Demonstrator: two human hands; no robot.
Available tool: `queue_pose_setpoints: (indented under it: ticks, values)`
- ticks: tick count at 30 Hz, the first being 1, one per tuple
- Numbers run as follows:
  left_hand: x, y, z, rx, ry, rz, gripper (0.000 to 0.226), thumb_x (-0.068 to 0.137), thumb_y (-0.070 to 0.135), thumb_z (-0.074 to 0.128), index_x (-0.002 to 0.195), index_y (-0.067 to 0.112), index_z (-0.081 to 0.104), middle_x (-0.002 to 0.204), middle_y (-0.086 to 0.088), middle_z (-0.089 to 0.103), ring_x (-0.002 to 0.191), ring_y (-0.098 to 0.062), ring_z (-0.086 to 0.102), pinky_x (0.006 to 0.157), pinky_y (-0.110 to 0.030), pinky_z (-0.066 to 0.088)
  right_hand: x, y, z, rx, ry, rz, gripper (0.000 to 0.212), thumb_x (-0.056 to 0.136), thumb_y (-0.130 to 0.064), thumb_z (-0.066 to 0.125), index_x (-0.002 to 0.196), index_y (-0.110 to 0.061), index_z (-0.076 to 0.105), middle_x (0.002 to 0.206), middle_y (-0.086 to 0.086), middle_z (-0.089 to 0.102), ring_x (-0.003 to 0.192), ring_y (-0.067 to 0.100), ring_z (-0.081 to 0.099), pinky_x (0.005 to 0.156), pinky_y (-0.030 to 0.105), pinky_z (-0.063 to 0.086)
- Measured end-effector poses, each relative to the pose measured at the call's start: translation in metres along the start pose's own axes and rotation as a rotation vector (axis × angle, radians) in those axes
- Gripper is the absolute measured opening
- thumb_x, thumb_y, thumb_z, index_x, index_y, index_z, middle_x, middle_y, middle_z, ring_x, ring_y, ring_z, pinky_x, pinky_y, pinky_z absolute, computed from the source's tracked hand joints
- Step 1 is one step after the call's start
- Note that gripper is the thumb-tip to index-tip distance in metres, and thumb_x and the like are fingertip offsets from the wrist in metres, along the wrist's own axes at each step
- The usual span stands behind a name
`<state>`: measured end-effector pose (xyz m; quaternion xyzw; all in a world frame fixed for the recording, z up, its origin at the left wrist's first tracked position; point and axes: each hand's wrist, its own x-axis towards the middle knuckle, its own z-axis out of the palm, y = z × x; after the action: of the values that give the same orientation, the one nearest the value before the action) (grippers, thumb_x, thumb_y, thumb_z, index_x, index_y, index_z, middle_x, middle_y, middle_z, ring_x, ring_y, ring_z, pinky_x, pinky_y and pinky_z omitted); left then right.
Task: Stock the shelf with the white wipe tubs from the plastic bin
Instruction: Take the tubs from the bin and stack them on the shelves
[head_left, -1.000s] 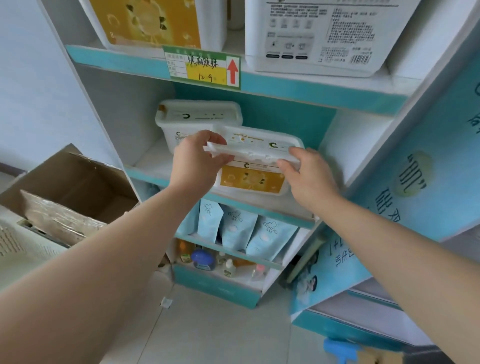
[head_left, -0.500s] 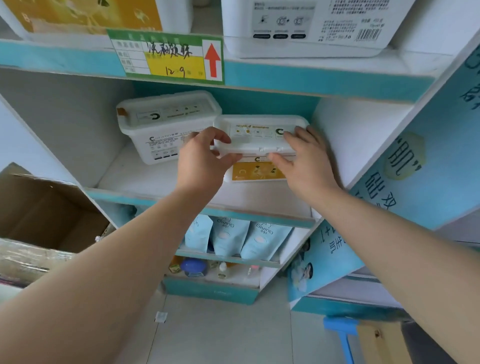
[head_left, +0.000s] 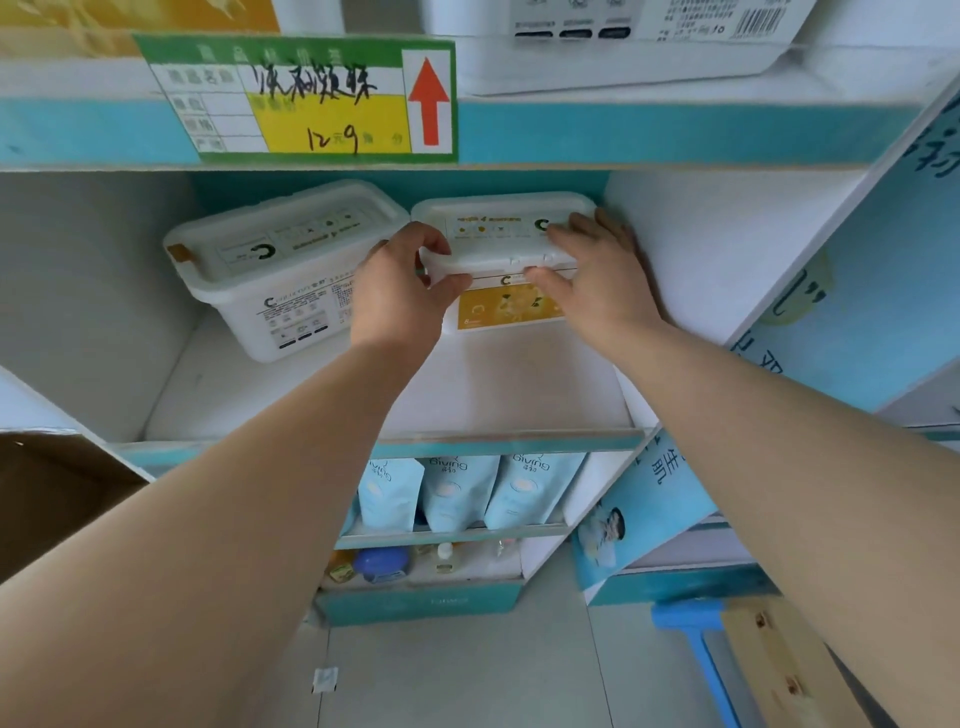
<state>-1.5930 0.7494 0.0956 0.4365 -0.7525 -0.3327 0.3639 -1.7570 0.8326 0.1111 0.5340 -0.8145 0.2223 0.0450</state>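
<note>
head view: both hands (head_left: 400, 291) grip a wipe tub (head_left: 506, 244) on the shelf (head_left: 311, 410).

At frame centre the white rectangular plastic wipe tub with the yellow label (head_left: 493, 244) sits on the white shelf board (head_left: 493, 384), my left hand (head_left: 400, 296) on its left corner, my right hand (head_left: 597, 280) on its right end. Just left of it stands a second white plastic wipe tub (head_left: 280, 265).

I see bare shelf board (head_left: 493, 395) open at frame centre. Behind it, the left tub (head_left: 280, 280) and right tub (head_left: 498, 228) block the back; a side panel (head_left: 727, 249) closes the right.
</note>
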Motion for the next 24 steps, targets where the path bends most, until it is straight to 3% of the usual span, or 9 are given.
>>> queue_pose_setpoints:
  ticks: [5, 8, 11, 15, 19, 24]
  values:
    - [0.000, 0.004, -0.002, 0.039, -0.049, 0.000, 0.025, 0.083, 0.025, 0.071, 0.104, 0.022, 0.058, 0.105, -0.005, 0.063, 0.089, -0.023, 0.063, 0.074, -0.035, 0.054, 0.006, 0.000, -0.002, -0.091, -0.062, 0.010, 0.053, 0.092, -0.036, 0.054, 0.139, -0.014, 0.044, 0.144, 0.013, 0.042, 0.140, 0.030, 0.023, 0.113, 0.032, 0.015]
    - [-0.013, 0.014, -0.014, 0.125, -0.101, 0.011, 0.040, 0.087, 0.028, 0.066, 0.125, 0.022, 0.055, 0.114, -0.007, 0.060, 0.100, -0.025, 0.059, 0.079, -0.032, 0.048, -0.012, -0.008, -0.012, -0.091, -0.051, 0.041, 0.057, 0.093, -0.035, 0.052, 0.144, -0.013, 0.036, 0.149, 0.013, 0.036, 0.142, 0.030, 0.021, 0.114, 0.035, 0.017]
    - [-0.044, 0.030, -0.034, 0.335, -0.144, 0.104, 0.053, 0.090, 0.031, 0.061, 0.139, 0.020, 0.044, 0.129, -0.009, 0.054, 0.114, -0.028, 0.054, 0.086, -0.036, 0.046, -0.056, -0.023, -0.037, -0.001, -0.046, 0.025, 0.054, 0.095, -0.032, 0.051, 0.143, -0.012, 0.037, 0.152, 0.009, 0.034, 0.142, 0.023, 0.026, 0.110, 0.026, 0.017]
    - [-0.103, 0.055, -0.046, 0.545, -0.230, 0.291, 0.045, 0.089, 0.032, 0.061, 0.131, 0.017, 0.055, 0.128, -0.006, 0.059, 0.117, -0.033, 0.051, 0.091, -0.041, 0.045, -0.133, -0.026, -0.076, 0.134, -0.125, -0.003, 0.049, 0.094, -0.026, 0.056, 0.139, -0.010, 0.045, 0.149, 0.006, 0.038, 0.139, 0.018, 0.033, 0.110, 0.019, 0.017]
    - [-0.153, 0.081, -0.023, 0.580, -0.312, 0.482, 0.036, 0.080, 0.023, 0.074, 0.113, 0.009, 0.067, 0.107, -0.011, 0.070, 0.096, -0.037, 0.064, 0.081, -0.043, 0.051, -0.202, 0.016, -0.117, 0.065, -0.161, 0.078, 0.047, 0.093, -0.027, 0.058, 0.136, -0.010, 0.049, 0.142, 0.006, 0.048, 0.133, 0.021, 0.041, 0.105, 0.018, 0.025]
    - [-0.205, 0.140, 0.046, 0.550, -0.494, 0.569, 0.037, 0.080, 0.037, 0.051, 0.100, 0.011, 0.070, 0.095, -0.009, 0.071, 0.084, -0.034, 0.065, 0.073, -0.041, 0.054, -0.276, 0.101, -0.168, 0.002, -0.171, 0.276, 0.038, 0.089, -0.020, 0.063, 0.124, -0.005, 0.059, 0.127, 0.012, 0.060, 0.116, 0.030, 0.054, 0.096, 0.038, 0.044]
